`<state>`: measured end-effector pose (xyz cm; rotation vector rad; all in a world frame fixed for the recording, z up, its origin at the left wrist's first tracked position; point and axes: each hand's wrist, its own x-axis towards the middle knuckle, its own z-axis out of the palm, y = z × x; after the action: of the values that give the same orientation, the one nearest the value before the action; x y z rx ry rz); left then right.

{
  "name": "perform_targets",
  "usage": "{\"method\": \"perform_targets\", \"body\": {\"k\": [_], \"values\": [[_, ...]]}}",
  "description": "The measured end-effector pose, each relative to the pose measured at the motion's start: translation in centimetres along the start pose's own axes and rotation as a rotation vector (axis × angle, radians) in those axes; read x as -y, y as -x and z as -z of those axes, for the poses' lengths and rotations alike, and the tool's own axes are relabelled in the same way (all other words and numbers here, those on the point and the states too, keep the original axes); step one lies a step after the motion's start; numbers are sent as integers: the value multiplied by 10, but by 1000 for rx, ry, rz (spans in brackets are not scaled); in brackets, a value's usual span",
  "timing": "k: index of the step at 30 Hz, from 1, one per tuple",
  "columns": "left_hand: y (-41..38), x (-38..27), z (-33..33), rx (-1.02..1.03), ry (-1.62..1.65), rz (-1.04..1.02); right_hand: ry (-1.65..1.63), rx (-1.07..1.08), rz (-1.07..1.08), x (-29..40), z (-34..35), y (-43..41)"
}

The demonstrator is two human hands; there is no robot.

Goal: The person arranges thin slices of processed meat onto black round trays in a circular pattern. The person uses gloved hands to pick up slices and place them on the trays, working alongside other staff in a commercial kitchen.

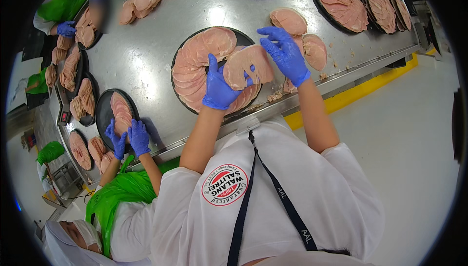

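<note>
My left hand (221, 88), in a blue glove, holds up a pale pink slice of meat (245, 67). Blue glove shows through tears in the slice. Just right of it my right hand (287, 56), gloved too, is raised with fingers apart and nothing in them. Below both hands lies a round black plate (244, 36), with overlapping meat slices (188, 68) fanned in a ring along its rim. Beyond my right hand, stacks of sliced meat (289, 21) rest directly on the steel table (153, 52).
Meat scraps (275, 97) lie along the table's front edge. Filled black plates (338, 4) stand at the far right. To my left, a co-worker's gloved hands (128, 140) touch slices on another black plate (102, 114). Another person's gloved hand (66, 29) is across the table.
</note>
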<state>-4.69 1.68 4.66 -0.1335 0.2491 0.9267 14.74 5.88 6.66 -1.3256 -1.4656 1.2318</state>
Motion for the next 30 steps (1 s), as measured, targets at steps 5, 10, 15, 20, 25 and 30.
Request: {"method": "perform_targets", "body": {"k": [5,10,15,20,25,30], "values": [[1,-9,-2,-44,-156,38,-296,361,-335,-33,-1,-5],[0,-19,20,-138,-531,-12,-83,277,-309,-48,-17,-12],[-3,-26,49,-404,-769,-280,-217,152,-319,-59,-30,-17],[-14,-37,53,-506,-1039,-405,-567,72,-460,-71,-45,-23],[-41,-70,72,-515,-1320,-556,-522,-17,-339,-78,-63,-52],[-58,-88,80,-693,-1662,-656,-202,-108,-233,-116,-82,-74]]}}
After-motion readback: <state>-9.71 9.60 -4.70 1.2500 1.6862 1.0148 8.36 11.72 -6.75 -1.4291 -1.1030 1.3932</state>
